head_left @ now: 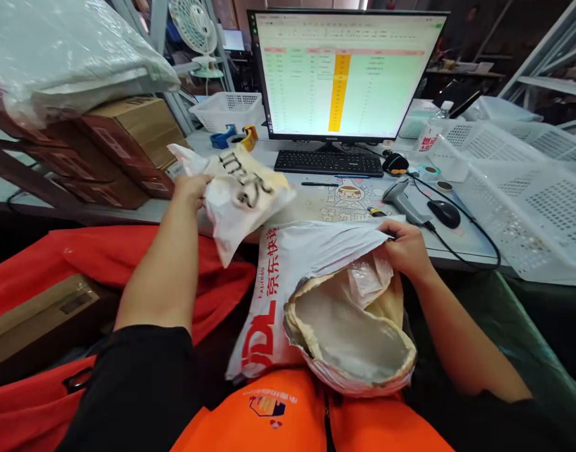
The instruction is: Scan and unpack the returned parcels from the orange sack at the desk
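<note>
My left hand (192,190) is closed on the edge of a smaller plastic packet (245,194), which is white with a cream label and bold black lettering. The packet is held up over the front edge of the desk. My right hand (407,250) grips the rim of a large white mailer bag (273,295) with red print. Its mouth gapes toward me, showing a torn brown-yellow paper edge and a pale inside. Some clear plastic wrap (370,276) shows at the opening near my right hand. The bag rests against my orange vest.
A monitor (335,75) and keyboard (329,163) stand at the back of the desk (307,201). A barcode scanner (403,198), mouse (444,214) and white plastic baskets (528,188) are at right. Cardboard boxes (132,138) under a wrapped bundle (81,50) stand left, above a red sack (104,251).
</note>
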{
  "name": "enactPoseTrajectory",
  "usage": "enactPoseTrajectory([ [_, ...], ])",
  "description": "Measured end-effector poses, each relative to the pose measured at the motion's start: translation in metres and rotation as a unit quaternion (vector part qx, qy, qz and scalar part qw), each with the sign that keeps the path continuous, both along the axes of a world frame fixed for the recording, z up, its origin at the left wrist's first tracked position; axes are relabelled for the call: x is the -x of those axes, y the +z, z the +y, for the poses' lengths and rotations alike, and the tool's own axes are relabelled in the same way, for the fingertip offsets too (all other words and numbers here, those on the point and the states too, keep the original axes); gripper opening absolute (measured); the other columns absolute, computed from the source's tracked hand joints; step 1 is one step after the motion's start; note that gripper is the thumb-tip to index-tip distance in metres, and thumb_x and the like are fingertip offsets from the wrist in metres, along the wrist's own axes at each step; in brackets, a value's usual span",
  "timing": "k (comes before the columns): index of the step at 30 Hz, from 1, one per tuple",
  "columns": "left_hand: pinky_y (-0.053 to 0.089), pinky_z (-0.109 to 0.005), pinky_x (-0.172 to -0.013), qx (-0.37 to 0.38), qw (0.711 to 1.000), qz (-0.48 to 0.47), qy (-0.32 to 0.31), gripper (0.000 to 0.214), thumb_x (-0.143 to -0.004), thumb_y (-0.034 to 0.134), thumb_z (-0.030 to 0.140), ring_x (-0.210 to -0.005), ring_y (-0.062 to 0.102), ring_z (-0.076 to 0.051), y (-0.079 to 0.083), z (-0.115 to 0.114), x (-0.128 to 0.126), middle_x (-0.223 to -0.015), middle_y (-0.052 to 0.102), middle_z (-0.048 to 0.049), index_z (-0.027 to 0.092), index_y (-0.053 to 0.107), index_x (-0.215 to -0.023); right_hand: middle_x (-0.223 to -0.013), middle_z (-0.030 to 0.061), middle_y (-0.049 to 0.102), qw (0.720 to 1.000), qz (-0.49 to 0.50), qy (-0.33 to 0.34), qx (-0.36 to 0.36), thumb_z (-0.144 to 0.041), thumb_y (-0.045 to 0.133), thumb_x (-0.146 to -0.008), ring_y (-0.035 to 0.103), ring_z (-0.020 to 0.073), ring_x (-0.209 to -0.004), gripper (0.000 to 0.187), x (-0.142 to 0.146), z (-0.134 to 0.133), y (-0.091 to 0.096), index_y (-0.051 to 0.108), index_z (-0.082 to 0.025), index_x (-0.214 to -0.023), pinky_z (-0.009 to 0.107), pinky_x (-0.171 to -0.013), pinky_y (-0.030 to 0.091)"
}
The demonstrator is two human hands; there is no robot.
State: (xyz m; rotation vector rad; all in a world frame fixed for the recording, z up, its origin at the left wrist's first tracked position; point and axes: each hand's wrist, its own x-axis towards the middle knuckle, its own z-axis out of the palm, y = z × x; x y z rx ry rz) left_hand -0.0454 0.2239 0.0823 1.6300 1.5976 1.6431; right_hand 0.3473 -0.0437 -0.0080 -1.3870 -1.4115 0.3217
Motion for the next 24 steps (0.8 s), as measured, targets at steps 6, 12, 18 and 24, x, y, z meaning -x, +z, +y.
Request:
enactPoseTrajectory([
  [6,0.025,-0.071,-0.127,0.07,0.981,0.091,0.156,0.067,-0.077,0.093,0.02,-0.142,0.047,-0.033,-0.001,0.001,-0.022,-0.149,0.056,-0.0184,0.006,0.049,-0.125,-0.065,-0.001,0.064,0.998,0.001,-0.054,-0.03,-0.02,0.06,-0.064,0.053,0.0152,-0.065,0.01,0.019,0.008,0.046,0.069,-0.019,-0.067,0.028,-0.062,0.038],
  [12,0.057,-0.031,-0.078,-0.348,0.847,0.285,-0.283,0.007,-0.101,0.063,0.022,-0.08,0.068,-0.015,-0.027,-0.193,-0.111,-0.091,0.073,0.0003,0.021,0.062,-0.108,-0.066,-0.001,0.064,0.998,0.04,-0.036,0.034,-0.017,0.061,-0.064,0.053,0.0152,-0.065,0.008,0.043,0.031,0.065,0.067,-0.019,-0.07,0.028,-0.063,0.04],
  [18,0.053,-0.041,-0.095,-0.337,0.587,0.553,-0.486,0.039,-0.098,0.072,0.054,-0.092,0.072,-0.026,-0.086,-0.262,-0.171,-0.089,0.078,-0.0098,0.015,0.075,-0.091,-0.076,-0.0001,0.066,0.998,-0.045,0.026,0.039,-0.011,0.061,-0.064,0.055,0.0165,-0.074,0.014,0.071,0.05,0.073,0.066,-0.019,-0.074,0.03,-0.071,0.042],
  [24,0.045,-0.036,-0.071,-0.408,0.604,0.515,-0.451,0.052,-0.108,0.057,0.048,-0.059,0.061,-0.018,-0.069,-0.201,-0.14,-0.06,0.068,-0.0037,0.02,0.064,-0.065,-0.091,0.0043,0.072,0.995,-0.091,0.034,0.021,-0.032,0.08,-0.074,0.062,0.0216,-0.082,0.033,0.039,0.039,0.065,0.074,-0.018,-0.104,0.037,-0.081,0.051],
])
